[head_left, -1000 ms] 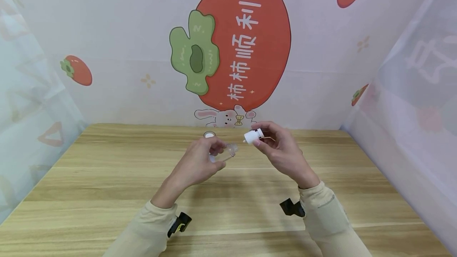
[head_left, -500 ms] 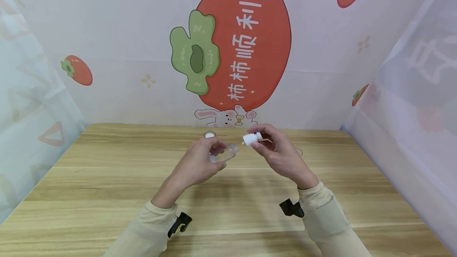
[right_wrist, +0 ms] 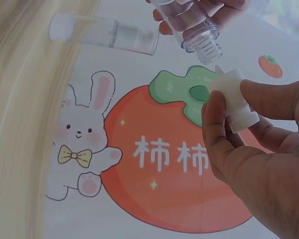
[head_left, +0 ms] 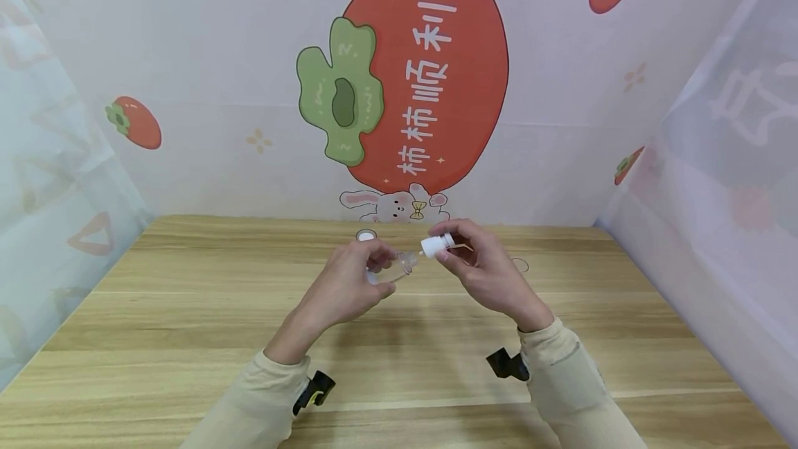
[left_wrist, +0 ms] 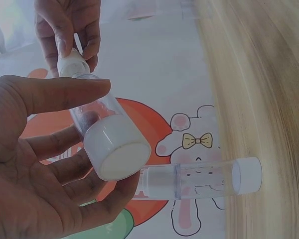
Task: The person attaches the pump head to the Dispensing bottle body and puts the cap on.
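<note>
In the head view my left hand (head_left: 343,283) holds a clear bottle (head_left: 399,269) tilted, its neck facing right. The left wrist view shows the bottle's white base (left_wrist: 122,149) between thumb and fingers. My right hand (head_left: 495,272) pinches a white pump head (head_left: 434,246) with thumb and fingers. From the right wrist view, the pump's small tip points at the threaded bottle neck (right_wrist: 208,50), with a narrow gap between them.
A second clear bottle (left_wrist: 204,179) with a white base and white inner part stands behind my left hand. A thin clear ring-like outline (head_left: 520,265) lies on the wooden table (head_left: 399,366) to the right. A printed cloth wall (head_left: 249,179) closes off the back.
My right hand has moved slightly left and down with the pump head, bringing it closer to the bottle neck. The left hand and bottle have stayed nearly still.
</note>
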A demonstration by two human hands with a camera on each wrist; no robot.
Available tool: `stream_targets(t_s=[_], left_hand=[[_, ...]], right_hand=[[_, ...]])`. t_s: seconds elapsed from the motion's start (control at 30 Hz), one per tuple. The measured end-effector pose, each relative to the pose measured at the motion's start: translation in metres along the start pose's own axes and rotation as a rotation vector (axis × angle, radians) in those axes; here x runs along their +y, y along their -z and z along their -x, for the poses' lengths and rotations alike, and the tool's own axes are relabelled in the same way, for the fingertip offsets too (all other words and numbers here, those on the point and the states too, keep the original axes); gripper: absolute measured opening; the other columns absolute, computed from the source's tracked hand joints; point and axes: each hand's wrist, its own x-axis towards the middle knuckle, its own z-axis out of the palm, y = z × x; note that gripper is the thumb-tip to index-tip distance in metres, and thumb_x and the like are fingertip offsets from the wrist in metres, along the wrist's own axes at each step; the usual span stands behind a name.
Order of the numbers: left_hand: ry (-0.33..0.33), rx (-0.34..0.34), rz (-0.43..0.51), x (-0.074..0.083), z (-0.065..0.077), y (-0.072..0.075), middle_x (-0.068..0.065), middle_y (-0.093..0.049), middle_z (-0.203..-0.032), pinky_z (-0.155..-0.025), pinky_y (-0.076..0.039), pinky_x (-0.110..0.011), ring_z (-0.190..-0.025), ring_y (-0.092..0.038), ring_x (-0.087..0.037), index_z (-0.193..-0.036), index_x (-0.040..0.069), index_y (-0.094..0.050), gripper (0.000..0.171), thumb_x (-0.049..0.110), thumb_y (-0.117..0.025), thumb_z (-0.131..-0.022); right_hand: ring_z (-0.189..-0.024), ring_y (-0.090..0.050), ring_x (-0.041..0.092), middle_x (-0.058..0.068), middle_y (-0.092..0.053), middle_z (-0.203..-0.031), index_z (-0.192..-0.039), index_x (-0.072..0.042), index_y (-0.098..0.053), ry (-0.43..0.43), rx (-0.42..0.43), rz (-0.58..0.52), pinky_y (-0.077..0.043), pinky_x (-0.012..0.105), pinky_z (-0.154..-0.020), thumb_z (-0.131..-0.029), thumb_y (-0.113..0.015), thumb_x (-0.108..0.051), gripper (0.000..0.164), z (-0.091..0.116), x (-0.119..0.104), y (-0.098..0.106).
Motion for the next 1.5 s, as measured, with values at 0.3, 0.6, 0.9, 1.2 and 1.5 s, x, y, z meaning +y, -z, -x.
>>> stream_targets(t_s=[0.3,0.6,0.9,1.2,1.5], left_hand=[[-0.002,-0.002,0.005,0.0001,0.0002,0.0001,-0.003,-0.067,-0.095,-0.084,-0.054,-0.040,-0.092,-0.064,-0.025,-0.108,0.004,-0.072,0.033,0.003,-0.084,-0.078],[-0.005,-0.003,0.015,0.0000,0.0008,0.0001,-0.002,-0.067,-0.095,-0.082,-0.054,-0.040,-0.089,-0.062,-0.021,-0.109,0.005,-0.072,0.033,0.003,-0.085,-0.078],[0.002,-0.007,0.019,0.0009,0.0014,0.0005,-0.002,-0.067,-0.095,-0.082,-0.053,-0.040,-0.091,-0.062,-0.024,-0.110,0.005,-0.072,0.034,0.004,-0.085,-0.078],[0.009,-0.010,0.023,0.0013,0.0013,0.0007,-0.002,-0.066,-0.095,-0.082,-0.053,-0.040,-0.090,-0.062,-0.023,-0.110,0.005,-0.072,0.034,0.003,-0.084,-0.079],[0.012,-0.010,0.016,0.0019,0.0014,0.0008,-0.002,-0.067,-0.095,-0.082,-0.053,-0.040,-0.089,-0.061,-0.019,-0.109,0.005,-0.072,0.033,0.004,-0.085,-0.079]], right_hand=[[-0.098,-0.058,0.027,0.013,-0.062,-0.111,-0.123,0.003,-0.060,0.004,-0.007,0.003,-0.055,0.027,-0.084,-0.095,-0.062,0.008,0.028,-0.0002,0.0011,-0.0012],[-0.099,-0.057,0.026,0.013,-0.061,-0.112,-0.122,0.002,-0.061,0.008,-0.012,0.002,-0.055,0.027,-0.085,-0.095,-0.063,0.008,0.028,-0.0006,0.0032,-0.0028],[-0.099,-0.057,0.026,0.013,-0.061,-0.113,-0.122,0.002,-0.061,0.019,-0.023,0.007,-0.055,0.028,-0.085,-0.096,-0.062,0.008,0.027,-0.0004,0.0045,-0.0040],[-0.099,-0.058,0.026,0.013,-0.061,-0.114,-0.123,0.004,-0.060,0.026,-0.025,0.017,-0.055,0.028,-0.085,-0.096,-0.063,0.008,0.028,-0.0004,0.0038,-0.0055],[-0.099,-0.058,0.025,0.013,-0.061,-0.114,-0.122,0.004,-0.061,0.024,-0.032,0.021,-0.055,0.028,-0.085,-0.096,-0.063,0.007,0.027,-0.0008,0.0028,-0.0058]])
